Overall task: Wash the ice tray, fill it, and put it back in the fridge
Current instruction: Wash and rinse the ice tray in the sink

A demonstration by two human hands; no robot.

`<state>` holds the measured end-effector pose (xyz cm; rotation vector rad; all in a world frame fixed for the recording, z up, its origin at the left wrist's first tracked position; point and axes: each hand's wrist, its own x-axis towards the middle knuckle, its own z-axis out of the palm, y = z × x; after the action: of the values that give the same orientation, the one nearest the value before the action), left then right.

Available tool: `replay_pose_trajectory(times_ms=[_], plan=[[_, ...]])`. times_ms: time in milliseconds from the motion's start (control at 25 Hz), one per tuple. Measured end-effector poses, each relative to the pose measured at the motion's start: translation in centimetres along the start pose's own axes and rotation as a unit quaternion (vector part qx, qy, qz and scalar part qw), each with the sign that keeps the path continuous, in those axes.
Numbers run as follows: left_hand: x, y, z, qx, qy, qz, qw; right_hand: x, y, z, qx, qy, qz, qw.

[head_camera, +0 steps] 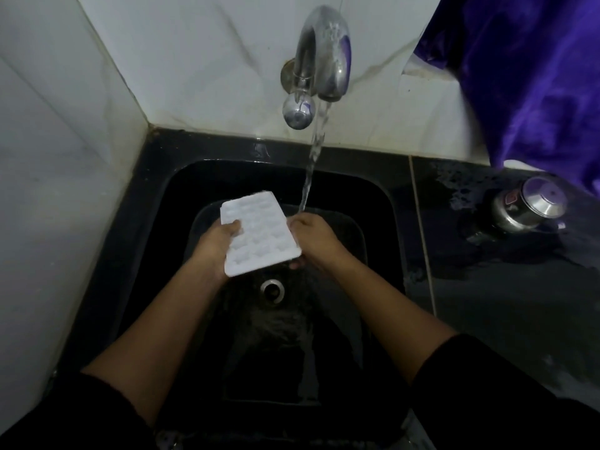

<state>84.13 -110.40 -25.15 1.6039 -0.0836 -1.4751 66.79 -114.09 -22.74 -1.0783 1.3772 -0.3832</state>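
Observation:
A white ice tray (258,235) with several small cells hangs over the black sink (373,196), its cells facing up. My left hand (216,243) grips its left long edge, thumb on top. My right hand (313,237) grips the right long edge. Water streams from the chrome tap (324,56) and lands right beside the tray's right edge, at my right hand's fingers. The sink drain (272,289) lies just below the tray.
White tiled walls close in at the left and behind the tap. A wet black counter (487,303) runs to the right, with a steel container (527,207) lying on it. A purple cloth (535,76) hangs at the top right.

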Motion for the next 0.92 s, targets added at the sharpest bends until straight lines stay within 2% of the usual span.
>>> replay_pose_trajectory(times_ms=[80,240,440,640,800,920], plan=[[1.1,0.5,-0.2,0.008,0.024,-0.028,0.999,-0.5,-0.2,-0.7,0.025,-0.056,0.001,0.998],[1.2,0.1,2.0,0.047,0.014,-0.075,0.996,1.5,-1.0,-2.0,0.001,-0.004,-0.004,1.000],[3.1,1.6,2.2,0.048,0.018,-0.108,0.993,1.6,-1.1,-2.1,0.017,-0.074,0.022,0.997],[2.4,1.3,3.3,0.066,0.000,-0.109,0.992,2.9,-1.5,-2.4,-0.029,-0.049,0.015,0.998],[3.4,2.0,1.1,0.069,-0.004,-0.095,0.993,1.7,-0.5,-1.2,-0.008,-0.081,0.005,0.997],[1.7,1.3,1.3,0.090,-0.065,-0.062,0.992,3.8,-0.4,-1.7,-0.021,-0.003,0.014,1.000]])
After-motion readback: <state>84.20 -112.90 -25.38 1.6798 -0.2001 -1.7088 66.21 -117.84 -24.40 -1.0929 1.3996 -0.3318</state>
